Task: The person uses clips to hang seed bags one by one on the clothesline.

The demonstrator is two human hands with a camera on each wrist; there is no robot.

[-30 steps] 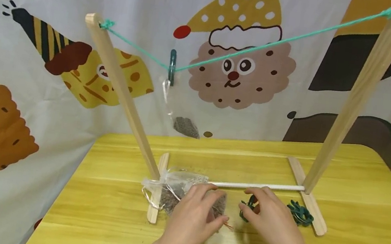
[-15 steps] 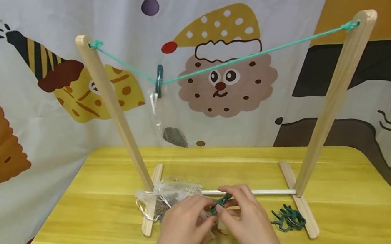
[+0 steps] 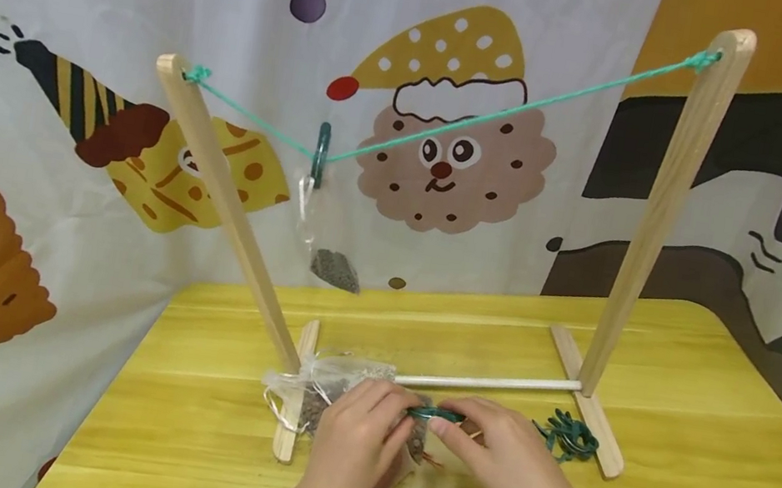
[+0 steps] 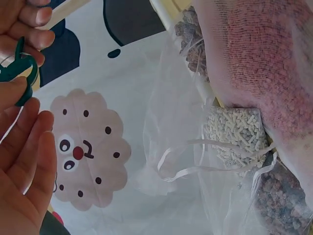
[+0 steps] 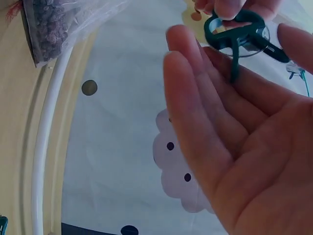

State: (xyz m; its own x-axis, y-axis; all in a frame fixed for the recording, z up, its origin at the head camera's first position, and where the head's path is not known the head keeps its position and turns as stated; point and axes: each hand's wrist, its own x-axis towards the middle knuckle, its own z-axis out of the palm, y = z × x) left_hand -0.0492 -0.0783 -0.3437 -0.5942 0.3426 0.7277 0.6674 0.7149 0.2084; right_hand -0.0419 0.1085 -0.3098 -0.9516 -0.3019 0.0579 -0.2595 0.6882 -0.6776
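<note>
A: Where is the small dark green plastic clip (image 3: 436, 414)?

B: Low over the yellow wooden table (image 3: 708, 460), between the 2 hands, just in front of the white crossbar (image 3: 487, 382) of the wooden rack (image 3: 648, 223). The right hand (image 3: 502, 463) pinches 1 end with thumb and forefinger; its other fingers lie nearly straight. The left hand (image 3: 354, 441) touches the other end with its fingertips, fingers curled over a sheer white mesh pouch of brown pellets (image 3: 331, 391).

A: Does the left hand grip the pouch?

B: I cannot tell; the pouch lies partly under it.

A: What else?

B: 1 more green clip (image 3: 320, 151) hangs on the green cord (image 3: 533, 105), holding a small clear bag (image 3: 328, 256). A pile of green clips (image 3: 565, 436) lies beside the rack's right foot.
</note>
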